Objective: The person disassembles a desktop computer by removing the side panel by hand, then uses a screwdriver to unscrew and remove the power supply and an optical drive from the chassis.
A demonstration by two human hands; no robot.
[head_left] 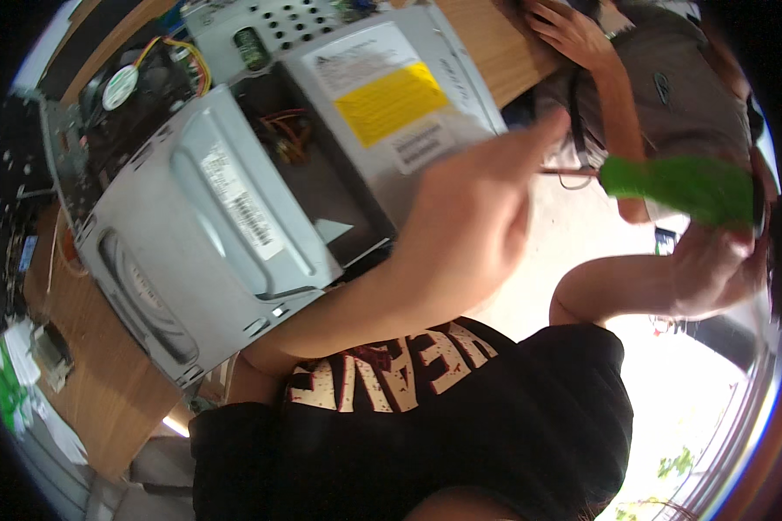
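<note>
In my right hand is a screwdriver with a green handle, held up at the right. Its thin shaft runs left, and the tip comes up to my left hand. That hand is smeared by motion, with one finger stretched toward the upper right; whether it pinches anything at the tip I cannot make out. Under and beyond my left forearm lies an opened computer case. It carries a grey metal box with a yellow label and a pale metal panel with a white label.
A round fan with coloured wires sits in the case's far left corner. More wires show in the gap between the metal parts. The wooden table holds small parts and green-white packaging. Another person's hand rests at the far right.
</note>
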